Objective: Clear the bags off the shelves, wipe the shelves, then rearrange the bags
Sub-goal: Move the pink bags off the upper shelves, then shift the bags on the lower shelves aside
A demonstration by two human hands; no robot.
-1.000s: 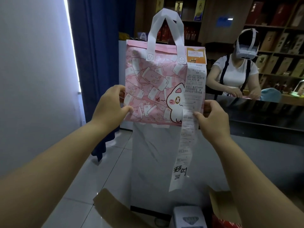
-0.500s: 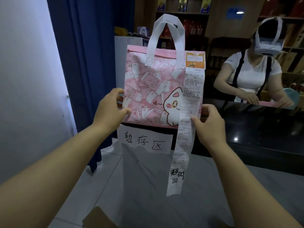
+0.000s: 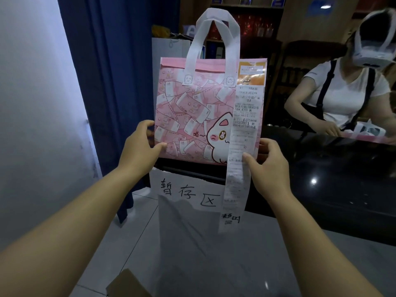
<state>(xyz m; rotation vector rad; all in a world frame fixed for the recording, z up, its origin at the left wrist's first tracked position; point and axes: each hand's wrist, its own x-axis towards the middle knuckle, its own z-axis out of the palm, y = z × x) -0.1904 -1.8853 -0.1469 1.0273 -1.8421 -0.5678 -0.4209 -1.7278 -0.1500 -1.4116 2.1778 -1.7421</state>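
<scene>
A pink bag (image 3: 188, 116) printed with banknotes and a white cat stands upright in front of me, its white handles (image 3: 214, 35) up. A long white receipt (image 3: 240, 159) hangs down its right side under an orange label. My left hand (image 3: 139, 146) grips the bag's lower left edge, thumb on the front. My right hand (image 3: 267, 168) grips the lower right edge, thumb pressing the receipt. The bag's bottom sits at the level of a dark counter edge (image 3: 192, 172); whether it touches is hidden.
A white paper sign with handwritten characters (image 3: 186, 189) hangs below the bag. A dark glossy counter (image 3: 332, 168) runs to the right, where a person in a white shirt (image 3: 342, 93) with a headset handles items. Blue curtain (image 3: 111, 82) left, cardboard flap (image 3: 126, 284) below.
The view has tilted up and moved closer; the sign came into sight and the boxes below dropped out. Both hands keep the same grip on the bag's lower corners.
</scene>
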